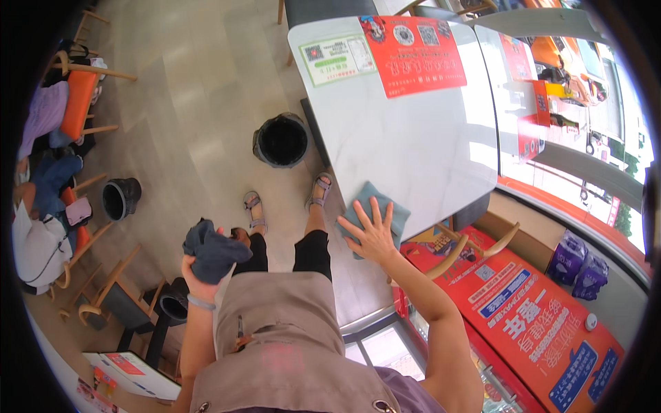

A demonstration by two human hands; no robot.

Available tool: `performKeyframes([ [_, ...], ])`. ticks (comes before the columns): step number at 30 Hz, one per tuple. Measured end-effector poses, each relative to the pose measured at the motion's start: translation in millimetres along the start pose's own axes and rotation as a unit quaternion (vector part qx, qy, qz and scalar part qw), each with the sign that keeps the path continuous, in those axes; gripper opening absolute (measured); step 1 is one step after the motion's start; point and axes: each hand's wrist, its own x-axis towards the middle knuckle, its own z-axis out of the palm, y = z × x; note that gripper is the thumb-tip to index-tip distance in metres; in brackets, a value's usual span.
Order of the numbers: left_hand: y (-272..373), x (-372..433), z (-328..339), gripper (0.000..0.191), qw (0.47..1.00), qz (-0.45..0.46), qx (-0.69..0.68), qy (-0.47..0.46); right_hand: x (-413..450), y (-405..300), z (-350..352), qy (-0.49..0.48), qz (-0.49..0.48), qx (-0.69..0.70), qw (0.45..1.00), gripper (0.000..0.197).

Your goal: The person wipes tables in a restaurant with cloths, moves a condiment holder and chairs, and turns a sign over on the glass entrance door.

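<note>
My right hand (373,235) lies flat with spread fingers on a folded teal cloth (398,210), pressing it at the near left corner of a white marble-patterned table (413,139). In my left hand (202,289) is a bunched dark blue-grey cloth (209,253), held away from the table at the left of my apron (279,315). At the table's far end lie a red printed sheet (421,57) and a white and green printed card (338,59).
A black lined bin (282,140) stands on the floor beside the table. Another bin (121,199) is near seated people at the left. A wooden chair (457,253) and a red printed panel (521,310) are at the right, near purple packages (578,266).
</note>
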Motion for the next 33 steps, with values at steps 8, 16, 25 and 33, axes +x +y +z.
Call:
performKeyframes([
  [8, -43.7, 17.7, 13.1, 0.072, 0.997, 0.052, -0.036, 0.047, 281.6, 33.5, -67.8, 0.15, -0.075, 0.0, 0.986, 0.055],
  [16, -118.9, 81.1, 80.9, 0.05, 0.983, -0.034, 0.05, 0.176, 374.4, 128.0, -86.6, 0.253, -0.09, 0.063, 0.961, 0.055],
  [25, -194.1, 132.8, 127.1, 0.05, 0.859, 0.113, 0.446, 0.224, 342.1, 351.3, -118.3, 0.308, 0.15, -0.053, 0.938, 0.055],
  [33, -174.3, 141.8, 114.1, 0.057, 0.867, 0.067, 0.462, 0.175, 212.7, 459.8, -103.0, 0.301, 0.345, -0.023, 0.889, 0.055],
])
